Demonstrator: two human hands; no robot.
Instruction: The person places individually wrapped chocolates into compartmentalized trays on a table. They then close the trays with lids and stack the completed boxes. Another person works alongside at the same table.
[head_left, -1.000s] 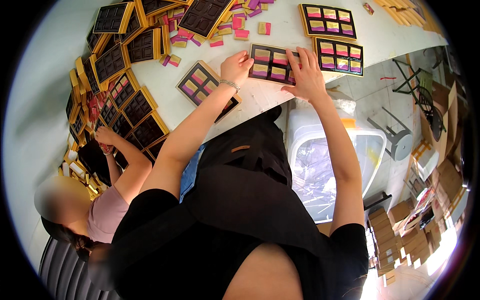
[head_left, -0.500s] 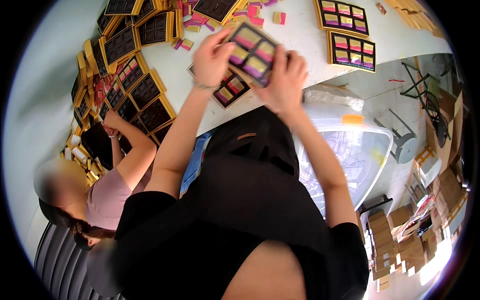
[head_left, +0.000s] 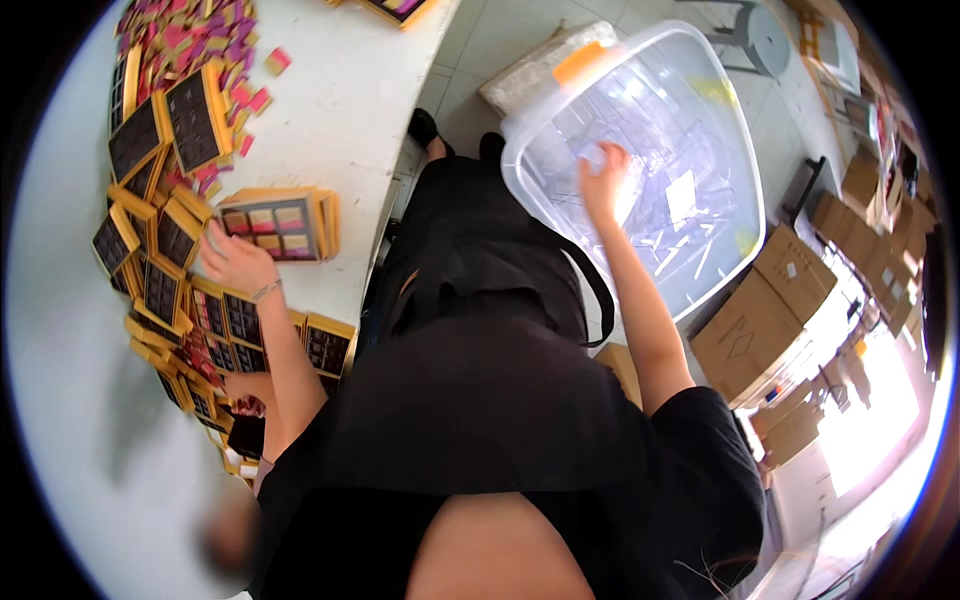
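My left hand (head_left: 238, 262) is at the left side of a short stack of gold-edged boxes (head_left: 328, 225), its fingers stretched out against the edge. The top box holds a dark six-compartment tray (head_left: 272, 226) filled with small gold and pink pieces, under what looks like a clear cover. My right hand (head_left: 606, 182) reaches down into a big translucent plastic bin (head_left: 745, 160), fingers bent but apart. Loose clear plastic sheets (head_left: 680, 195) lie in that bin, beneath and around the hand. Whether the fingertips touch one is hard to tell.
Gold boxes with dark trays (head_left: 195, 115) are heaped on the left of the white table (head_left: 320, 110). Many small pink, gold and purple pieces (head_left: 215, 45) lie beyond them. A co-worker's arm (head_left: 255, 388) shows at lower left. Cardboard boxes (head_left: 760, 310) and a grey stool (head_left: 765, 45) stand right.
My view has swung right. The windowed box held in both hands has been let go; a similar one tops the stack by my left hand. My right hand has moved into the bin.
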